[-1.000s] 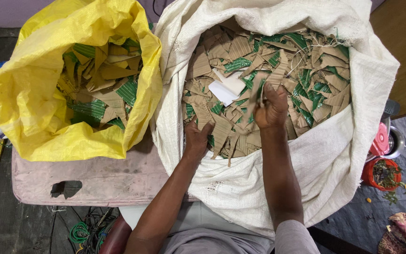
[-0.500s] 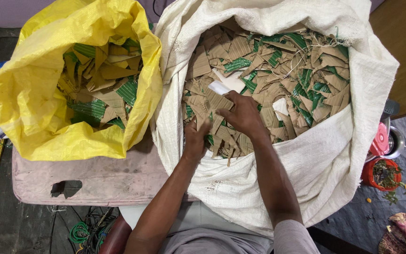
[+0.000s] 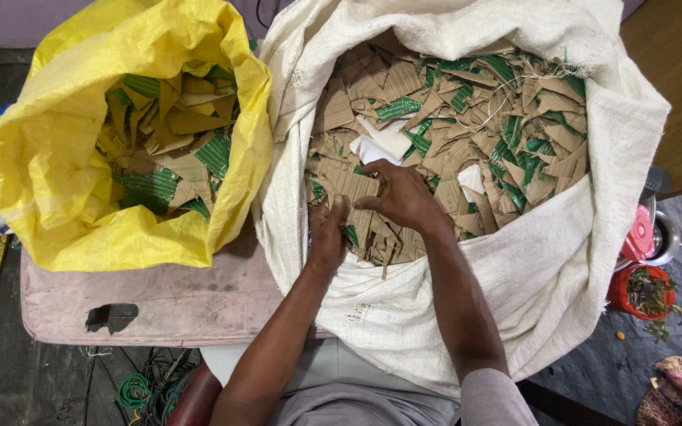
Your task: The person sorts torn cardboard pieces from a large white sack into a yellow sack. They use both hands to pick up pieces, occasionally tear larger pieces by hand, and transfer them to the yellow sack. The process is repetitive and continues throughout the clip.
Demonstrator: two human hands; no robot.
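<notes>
Both hands in white sack (image 3: 562,260) at the pile's 7 o'clock edge. Left hand (image 3: 327,233) and right hand (image 3: 404,197) pinch a stack of brown cardboard pieces (image 3: 357,188), fingers narrow around it. Yellow sack (image 3: 49,158) at 9 o'clock, also full of scraps, untouched

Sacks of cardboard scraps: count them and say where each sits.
2. The yellow sack stands at left on the pink pad; the white sack stands at right, with both hands inside it. Others may lie out of view.
</notes>
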